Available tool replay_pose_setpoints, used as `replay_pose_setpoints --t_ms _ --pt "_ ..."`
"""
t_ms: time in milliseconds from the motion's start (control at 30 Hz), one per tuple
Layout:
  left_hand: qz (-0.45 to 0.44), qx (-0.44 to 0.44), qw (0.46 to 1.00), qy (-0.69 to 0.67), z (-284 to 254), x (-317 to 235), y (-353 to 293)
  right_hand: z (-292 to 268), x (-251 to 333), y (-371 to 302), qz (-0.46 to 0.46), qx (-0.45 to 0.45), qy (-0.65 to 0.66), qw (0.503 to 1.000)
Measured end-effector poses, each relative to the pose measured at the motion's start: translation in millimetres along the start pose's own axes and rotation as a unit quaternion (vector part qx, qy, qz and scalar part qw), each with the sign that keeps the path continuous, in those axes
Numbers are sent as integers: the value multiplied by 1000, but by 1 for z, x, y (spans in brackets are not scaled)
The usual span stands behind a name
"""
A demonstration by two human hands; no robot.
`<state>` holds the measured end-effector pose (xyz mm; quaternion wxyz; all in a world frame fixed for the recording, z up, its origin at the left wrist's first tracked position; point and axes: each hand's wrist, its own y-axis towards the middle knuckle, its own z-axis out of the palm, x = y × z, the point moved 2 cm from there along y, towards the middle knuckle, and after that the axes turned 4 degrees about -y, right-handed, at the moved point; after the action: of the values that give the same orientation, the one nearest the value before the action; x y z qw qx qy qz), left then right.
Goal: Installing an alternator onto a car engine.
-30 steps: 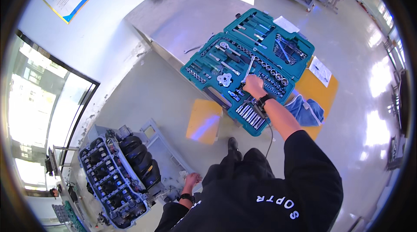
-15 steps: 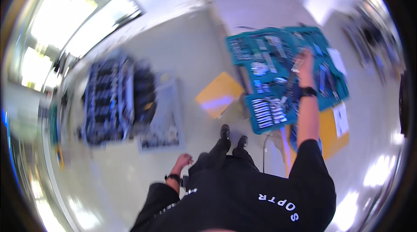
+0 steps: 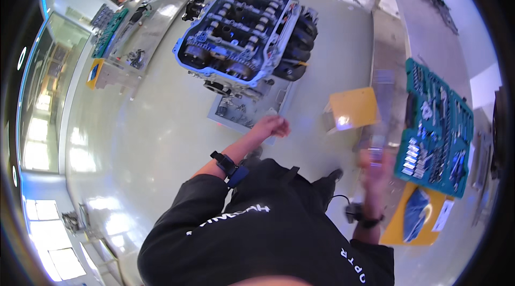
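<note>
Right hand (image 3: 374,165) off the teal socket set case (image 3: 432,183), now left of it, too blurred to tell its grip, case on tabletop (image 3: 429,28), hands well apart, left hand (image 3: 273,126) loosely open near engine (image 3: 241,34).

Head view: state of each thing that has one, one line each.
Left hand: loosely open, nothing visible in it
Right hand: motion-blurred, grip unclear
Engine: uncovered on top, internals exposed
Gray tray: partly filled
Teal tool case: open, stocked
Blue cloth: rumpled
</note>
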<state>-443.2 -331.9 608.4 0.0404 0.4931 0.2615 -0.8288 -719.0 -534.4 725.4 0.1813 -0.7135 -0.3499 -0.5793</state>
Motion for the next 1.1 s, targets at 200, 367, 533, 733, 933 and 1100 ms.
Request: replay_pose_setpoints --t_ms 200,367,533,733,933,1100 --pt "-46 22 966 -253 -62 -46 -48 282 -11 -46 19 50 -201 978" --pt "-63 78 933 -345 -140 -23 1 375 -7 -34 17 27 -282 959" --pt "-92 153 886 -428 -152 -27 31 394 -9 -20 5 -32 -365 930" --pt "-133 212 892 -376 -143 -52 30 405 13 -19 47 -29 -465 883" --pt "-164 227 876 -392 -140 -58 34 402 20 -10 104 -15 -470 877" --pt "-187 211 873 -397 -139 -54 30 406 19 -19 96 -26 -446 889"
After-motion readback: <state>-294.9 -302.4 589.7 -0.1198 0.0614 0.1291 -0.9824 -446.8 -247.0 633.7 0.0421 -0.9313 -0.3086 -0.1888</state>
